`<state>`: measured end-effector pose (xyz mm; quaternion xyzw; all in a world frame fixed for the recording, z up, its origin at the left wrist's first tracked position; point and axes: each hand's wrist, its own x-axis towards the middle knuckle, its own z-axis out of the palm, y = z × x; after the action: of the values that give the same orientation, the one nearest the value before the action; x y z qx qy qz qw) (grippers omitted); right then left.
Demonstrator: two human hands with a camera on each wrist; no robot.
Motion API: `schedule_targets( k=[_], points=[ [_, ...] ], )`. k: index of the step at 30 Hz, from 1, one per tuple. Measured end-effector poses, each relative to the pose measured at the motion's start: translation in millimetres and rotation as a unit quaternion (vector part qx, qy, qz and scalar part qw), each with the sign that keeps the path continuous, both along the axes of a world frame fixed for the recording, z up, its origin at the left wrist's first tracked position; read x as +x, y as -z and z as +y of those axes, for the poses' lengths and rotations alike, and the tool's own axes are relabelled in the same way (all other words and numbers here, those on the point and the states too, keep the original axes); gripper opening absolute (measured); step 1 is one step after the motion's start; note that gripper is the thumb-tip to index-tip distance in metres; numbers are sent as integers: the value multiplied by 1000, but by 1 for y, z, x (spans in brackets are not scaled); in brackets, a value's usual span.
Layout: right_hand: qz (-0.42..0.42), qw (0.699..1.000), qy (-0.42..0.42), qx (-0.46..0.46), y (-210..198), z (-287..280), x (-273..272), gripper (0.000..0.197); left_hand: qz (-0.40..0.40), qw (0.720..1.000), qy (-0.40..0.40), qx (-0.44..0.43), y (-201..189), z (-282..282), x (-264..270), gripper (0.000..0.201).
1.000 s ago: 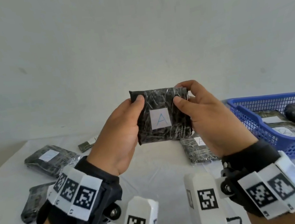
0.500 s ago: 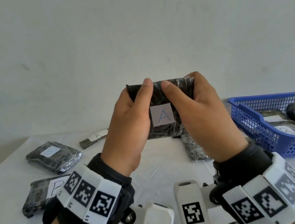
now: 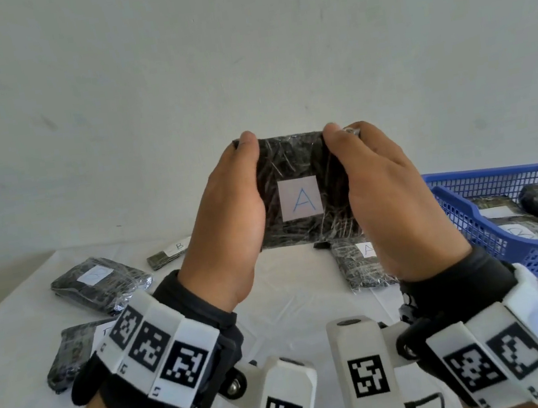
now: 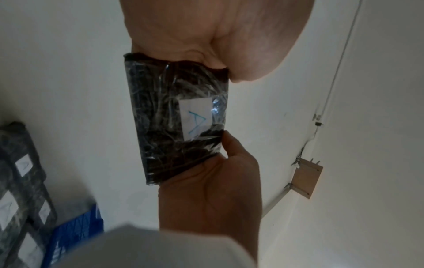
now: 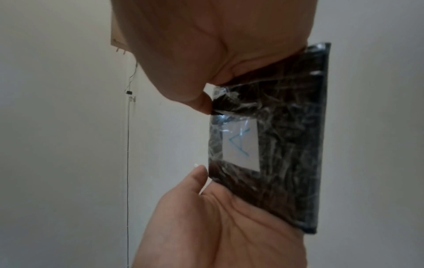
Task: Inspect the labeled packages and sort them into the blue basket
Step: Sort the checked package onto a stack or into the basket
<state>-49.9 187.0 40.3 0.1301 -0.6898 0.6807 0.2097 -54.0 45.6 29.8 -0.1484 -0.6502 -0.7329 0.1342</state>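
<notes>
My left hand (image 3: 228,216) and my right hand (image 3: 387,194) both grip the same package (image 3: 293,165), one on each short side, with the thumbs on the front face and the fingers curled behind it. I hold it up in front of me, above the bench (image 3: 292,304), and its face stands upright toward me. The white label (image 3: 300,198) shows the letter A. The long axis of the package runs from left to right, from one hand to the other.

The blue basket (image 3: 469,210) stands on the bench to my right and lower than the package. So the right hand is the nearer one to it; the left hand is on the far side. I judge that the coming move goes to the right and down, and that the right hand can carry the package alone if the left lets go.

In the basket some packages already lie. On the bench other packages wait: one with label A (image 3: 363,266) just under my right hand, and some with B (image 3: 98,279) at the left side.
</notes>
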Motion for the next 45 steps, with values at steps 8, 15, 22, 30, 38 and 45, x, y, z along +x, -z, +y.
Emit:
schedule_targets(
  k=[8,15,22,30,38,45],
  points=[
    [-2,999,15,-43,2,-1,-2,26,-44,998,16,35,0,-5,-5,70],
    [79,996,41,-28,5,1,-7,28,-27,999,15,27,-1,-8,-6,72],
    [121,990,71,-24,8,-1,-7,31,12,1000,3,-4,-4,-3,4,45],
    [115,990,80,31,10,-1,-3,36,16,1000,22,-12,-5,-5,7,35],
    [127,989,49,-61,6,3,-3,20,32,997,57,33,-8,-11,6,30],
    [88,988,27,-122,5,9,-9,9,40,998,46,34,-5,-13,0,24]
  ],
)
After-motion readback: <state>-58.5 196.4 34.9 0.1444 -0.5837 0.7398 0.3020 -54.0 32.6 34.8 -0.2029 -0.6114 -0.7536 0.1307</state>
